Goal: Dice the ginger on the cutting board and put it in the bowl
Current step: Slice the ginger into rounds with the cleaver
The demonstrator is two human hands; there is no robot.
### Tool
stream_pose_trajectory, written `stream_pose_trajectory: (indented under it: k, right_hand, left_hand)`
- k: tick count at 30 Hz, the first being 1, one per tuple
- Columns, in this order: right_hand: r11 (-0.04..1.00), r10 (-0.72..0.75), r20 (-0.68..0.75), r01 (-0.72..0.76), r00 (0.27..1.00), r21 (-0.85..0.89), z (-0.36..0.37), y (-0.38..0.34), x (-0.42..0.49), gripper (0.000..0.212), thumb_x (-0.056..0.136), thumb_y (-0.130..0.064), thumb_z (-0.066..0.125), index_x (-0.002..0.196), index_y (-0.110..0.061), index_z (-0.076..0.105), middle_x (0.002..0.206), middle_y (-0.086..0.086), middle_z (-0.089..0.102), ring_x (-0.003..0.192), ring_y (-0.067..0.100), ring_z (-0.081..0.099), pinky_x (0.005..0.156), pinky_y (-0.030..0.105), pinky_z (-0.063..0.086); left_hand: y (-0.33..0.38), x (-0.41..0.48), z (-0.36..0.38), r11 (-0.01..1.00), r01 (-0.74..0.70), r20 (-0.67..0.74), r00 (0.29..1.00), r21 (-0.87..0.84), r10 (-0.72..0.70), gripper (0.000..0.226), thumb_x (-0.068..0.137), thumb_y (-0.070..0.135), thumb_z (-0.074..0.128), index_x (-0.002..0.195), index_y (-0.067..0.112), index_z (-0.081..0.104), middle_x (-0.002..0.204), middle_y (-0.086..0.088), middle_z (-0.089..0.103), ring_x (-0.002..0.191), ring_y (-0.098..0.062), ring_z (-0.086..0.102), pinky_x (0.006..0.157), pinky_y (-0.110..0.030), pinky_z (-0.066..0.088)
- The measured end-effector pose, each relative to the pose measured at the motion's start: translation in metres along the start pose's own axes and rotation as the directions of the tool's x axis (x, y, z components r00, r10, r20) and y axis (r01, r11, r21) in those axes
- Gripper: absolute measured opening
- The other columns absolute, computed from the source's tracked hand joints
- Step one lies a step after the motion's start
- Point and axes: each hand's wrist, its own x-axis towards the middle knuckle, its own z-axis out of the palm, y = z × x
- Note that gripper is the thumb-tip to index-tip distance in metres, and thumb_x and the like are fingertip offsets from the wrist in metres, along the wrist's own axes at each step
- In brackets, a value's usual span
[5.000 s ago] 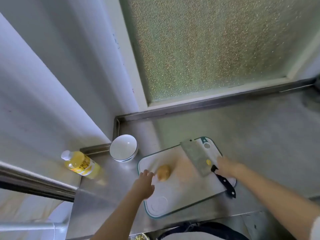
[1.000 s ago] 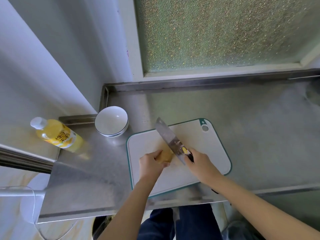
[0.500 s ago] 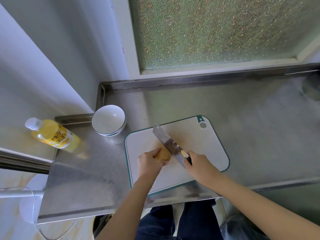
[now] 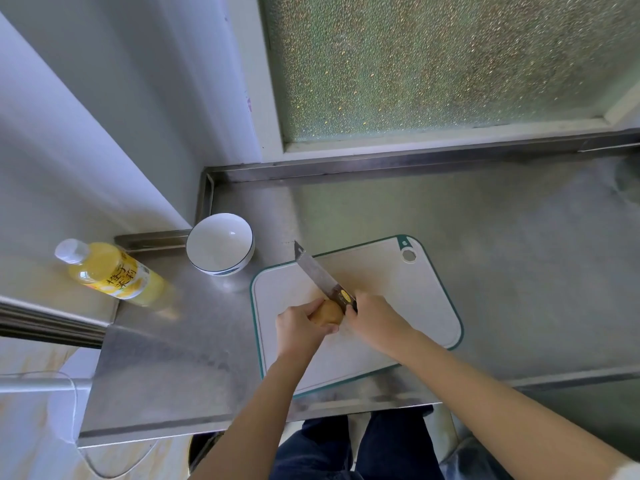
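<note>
A tan lump of ginger (image 4: 328, 312) lies on the white, green-rimmed cutting board (image 4: 408, 299). My left hand (image 4: 300, 327) grips the ginger from the left, fingers curled over it. My right hand (image 4: 375, 318) holds the handle of a cleaver (image 4: 320, 277); the blade stands on edge against the ginger's right side, its tip pointing away to the upper left. An empty white bowl (image 4: 220, 244) with a dark rim line stands off the board's far-left corner.
A bottle of yellow drink (image 4: 110, 271) lies on the ledge left of the bowl. The steel counter (image 4: 519, 258) ends in a raised lip below the frosted window. Its front edge runs just below the board, my legs beneath it.
Five seconds ago the cleaver lay flat on the board and both hands were reaching. Since then my right hand has taken it up and set the blade at the ginger, which my left hand holds.
</note>
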Motion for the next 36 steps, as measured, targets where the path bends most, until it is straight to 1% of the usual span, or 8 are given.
stream_pose_trajectory:
  k: [3,7,9,16,20,25,30,36]
  right_hand:
    - [1.0,0.015,0.007,-0.016,1.0,0.027,-0.001,0.005,-0.002,0.017,0.096,-0.022,0.04,0.091,-0.01,0.051,0.095,0.015,0.061,0.081,0.028,0.054,0.069,0.029,0.039]
    - [1.0,0.018,0.034,-0.018,0.999,0.012,-0.004,0.027,-0.02,0.027,0.096,-0.02,0.039,0.069,-0.018,0.039,0.068,0.002,0.048,0.062,0.019,0.047,0.054,0.025,0.034]
    - [1.0,0.02,0.02,-0.02,1.0,-0.017,-0.003,0.036,-0.028,0.033,0.095,-0.019,0.039,0.063,-0.021,0.031,0.061,-0.002,0.041,0.06,0.023,0.042,0.053,0.03,0.03]
    - [0.999,0.021,0.026,-0.02,0.999,-0.049,-0.006,0.035,-0.024,0.034,0.096,-0.019,0.04,0.063,-0.019,0.031,0.062,-0.001,0.041,0.058,0.02,0.042,0.051,0.027,0.03]
    - [0.999,0.028,0.02,-0.027,0.999,-0.03,0.001,0.029,-0.016,0.028,0.096,-0.021,0.039,0.069,-0.014,0.04,0.075,0.008,0.053,0.072,0.024,0.046,0.061,0.027,0.033]
    - [0.998,0.022,-0.032,-0.021,0.999,0.052,0.024,0.029,-0.009,0.025,0.097,-0.025,0.04,0.101,-0.004,0.054,0.09,0.015,0.062,0.081,0.031,0.06,0.07,0.032,0.045]
    - [0.999,-0.006,-0.065,0.009,0.998,0.043,0.025,0.033,-0.008,0.025,0.097,-0.025,0.041,0.106,-0.006,0.054,0.097,0.017,0.065,0.09,0.034,0.062,0.072,0.031,0.044]
    - [0.998,-0.058,-0.046,0.059,0.997,0.017,0.019,0.037,-0.005,0.025,0.097,-0.026,0.041,0.105,-0.007,0.054,0.093,0.017,0.066,0.085,0.034,0.061,0.068,0.03,0.042]
  left_hand:
    - [-0.001,0.002,-0.003,1.0,0.017,0.02,1.0,0.014,-0.018,0.059,0.063,0.02,0.082,0.12,0.025,0.063,0.107,0.0,0.069,0.084,-0.008,0.054,0.071,-0.014,0.038]
    - [-0.001,0.003,-0.003,1.0,0.018,0.02,1.0,0.023,-0.019,0.06,0.064,0.021,0.082,0.12,0.026,0.063,0.104,0.001,0.07,0.082,-0.009,0.054,0.069,-0.012,0.037]
    - [-0.001,0.003,-0.003,1.0,0.024,0.026,0.999,0.018,-0.024,0.06,0.064,0.02,0.082,0.12,0.026,0.063,0.104,0.0,0.069,0.082,-0.01,0.054,0.07,-0.013,0.038]
    - [0.0,0.003,-0.002,1.0,0.006,0.028,1.0,0.013,-0.006,0.06,0.066,0.02,0.081,0.122,0.023,0.061,0.111,0.0,0.068,0.085,-0.01,0.053,0.071,-0.011,0.037]
    - [-0.001,0.003,-0.002,1.0,-0.007,0.028,1.0,0.007,0.007,0.059,0.065,0.017,0.081,0.121,0.022,0.062,0.109,-0.001,0.068,0.085,-0.009,0.053,0.068,-0.009,0.035]
    - [-0.004,0.001,-0.001,0.999,-0.025,0.013,1.0,-0.02,0.025,0.059,0.064,0.014,0.081,0.12,0.02,0.064,0.109,-0.001,0.069,0.085,-0.008,0.054,0.066,-0.006,0.033]
    - [-0.005,0.0,-0.001,0.999,-0.039,0.008,0.999,-0.034,0.039,0.057,0.065,0.012,0.08,0.119,0.021,0.064,0.098,0.001,0.068,0.084,-0.011,0.054,0.062,-0.003,0.033]
    - [-0.015,-0.002,0.002,0.997,-0.052,-0.023,0.998,-0.05,0.051,0.056,0.067,0.015,0.079,0.12,0.026,0.063,0.091,0.005,0.061,0.085,-0.014,0.055,0.055,0.0,0.036]
